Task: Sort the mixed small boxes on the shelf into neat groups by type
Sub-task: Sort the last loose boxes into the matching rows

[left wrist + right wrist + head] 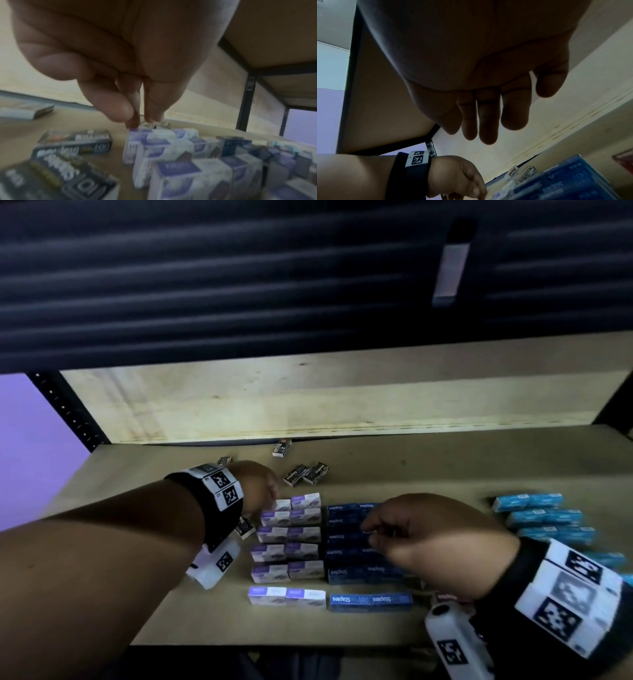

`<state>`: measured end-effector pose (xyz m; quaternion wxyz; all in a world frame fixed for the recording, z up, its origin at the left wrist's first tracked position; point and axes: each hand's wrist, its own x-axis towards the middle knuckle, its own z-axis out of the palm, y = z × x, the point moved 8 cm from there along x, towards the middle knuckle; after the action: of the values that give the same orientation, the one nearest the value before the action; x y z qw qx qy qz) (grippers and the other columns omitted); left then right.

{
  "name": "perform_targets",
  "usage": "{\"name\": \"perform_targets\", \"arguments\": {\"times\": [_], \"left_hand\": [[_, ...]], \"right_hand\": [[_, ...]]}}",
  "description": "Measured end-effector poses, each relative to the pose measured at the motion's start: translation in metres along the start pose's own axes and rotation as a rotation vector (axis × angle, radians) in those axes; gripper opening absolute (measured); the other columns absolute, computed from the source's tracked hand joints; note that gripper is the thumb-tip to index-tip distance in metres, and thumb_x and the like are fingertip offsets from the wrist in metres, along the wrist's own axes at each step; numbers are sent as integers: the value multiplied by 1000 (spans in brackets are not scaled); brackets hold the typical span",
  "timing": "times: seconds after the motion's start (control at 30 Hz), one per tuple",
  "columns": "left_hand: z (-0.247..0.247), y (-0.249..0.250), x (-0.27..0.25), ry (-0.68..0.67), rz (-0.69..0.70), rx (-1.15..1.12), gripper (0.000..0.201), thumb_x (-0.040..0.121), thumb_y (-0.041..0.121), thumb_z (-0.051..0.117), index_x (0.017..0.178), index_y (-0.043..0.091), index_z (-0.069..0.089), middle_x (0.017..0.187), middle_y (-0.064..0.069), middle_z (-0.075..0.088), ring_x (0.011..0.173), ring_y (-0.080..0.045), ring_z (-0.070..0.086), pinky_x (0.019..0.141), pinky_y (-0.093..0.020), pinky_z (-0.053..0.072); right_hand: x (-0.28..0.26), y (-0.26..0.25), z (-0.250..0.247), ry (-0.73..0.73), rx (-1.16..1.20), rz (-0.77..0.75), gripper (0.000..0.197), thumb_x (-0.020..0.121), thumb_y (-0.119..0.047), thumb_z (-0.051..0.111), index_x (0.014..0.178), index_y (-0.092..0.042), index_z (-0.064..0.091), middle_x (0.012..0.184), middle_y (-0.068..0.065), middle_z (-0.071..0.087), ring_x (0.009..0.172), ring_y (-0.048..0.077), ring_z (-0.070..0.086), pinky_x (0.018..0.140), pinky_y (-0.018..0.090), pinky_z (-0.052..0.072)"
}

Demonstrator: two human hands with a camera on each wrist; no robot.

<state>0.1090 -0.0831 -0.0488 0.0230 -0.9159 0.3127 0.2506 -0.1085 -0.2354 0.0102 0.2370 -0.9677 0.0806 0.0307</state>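
My left hand (257, 491): arm reaching forward across my front, back of hand up, wrist bent down. Fingers (118, 108) bunched and pointing down, tips close together, thumb against them; whether they pinch anything, I cannot tell. Banded wrist.

My right hand (428, 542): arm coming in from the right, palm down, hovering. Fingers (488, 119) hanging side by side, loosely bent, nothing in them; thumb set a little apart. Banded wrist likewise.
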Motion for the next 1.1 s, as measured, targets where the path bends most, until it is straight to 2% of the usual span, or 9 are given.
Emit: {"name": "perform_targets", "arguments": {"times": [0.07,0.13,0.27,0.4,0.57,0.7,0.83,0.97,1.1], "left_hand": [[-5,-3,-2,64,-34,48,30,97,17,57,126,16,66,124,-6,66,112,-23,64,94,-31,52],[-9,-6,-5,120,-37,28,31,98,18,55,127,19,66,126,-3,64,113,-20,62,92,-25,48],[-18,-13,-25,230,36,-78,20,92,30,61,110,36,68,109,10,68,92,-8,63,81,-21,47],[-11,-29,-60,488,77,-357,5,86,39,71,86,42,67,85,25,70,81,10,63,70,-9,42],[27,-48,-91,552,37,-767,15,77,46,66,92,49,68,82,23,73,65,7,63,66,-26,47],[42,-56,-101,628,8,-899,24,75,42,65,94,57,64,80,27,71,66,9,63,66,-25,46],[47,-63,-99,666,8,-1076,30,68,46,61,97,52,64,84,18,73,68,-3,65,70,-32,50],[54,-73,-99,664,-14,-1126,35,66,48,62,99,36,68,88,16,74,80,-10,70,84,-43,56],[58,-79,-96,659,-6,-1161,28,72,36,66,99,32,68,87,17,73,82,-7,69,84,-36,55]], "right_hand": [[0,0,1,-2,5,-2,29,85,-57,57,114,-53,58,105,-30,64,93,-8,58,84,21,49],[0,0,1,-7,10,-6,28,86,-55,58,114,-51,60,105,-29,65,92,-9,57,83,20,48],[3,1,1,-5,24,-12,25,87,-53,59,112,-50,63,101,-28,65,89,-11,57,74,10,43],[9,-6,-4,4,11,-30,20,88,-51,60,107,-49,64,92,-31,65,85,-14,55,66,6,40],[28,-22,-15,42,-104,-91,17,86,-49,62,104,-47,64,87,-26,63,77,-9,56,68,19,46],[54,-39,-16,29,-302,-127,21,86,-54,55,107,-51,53,95,-28,62,81,-7,57,74,23,49],[95,-57,-9,-85,-444,-181,22,89,-44,57,110,-44,63,96,-20,64,81,0,56,74,28,50],[139,-64,2,-150,-601,-200,28,91,-33,55,116,-33,68,107,-10,68,87,13,60,77,30,50],[185,-48,25,-238,-734,-166,39,95,-23,54,134,-26,59,125,-1,63,105,19,60,74,23,39]]}}
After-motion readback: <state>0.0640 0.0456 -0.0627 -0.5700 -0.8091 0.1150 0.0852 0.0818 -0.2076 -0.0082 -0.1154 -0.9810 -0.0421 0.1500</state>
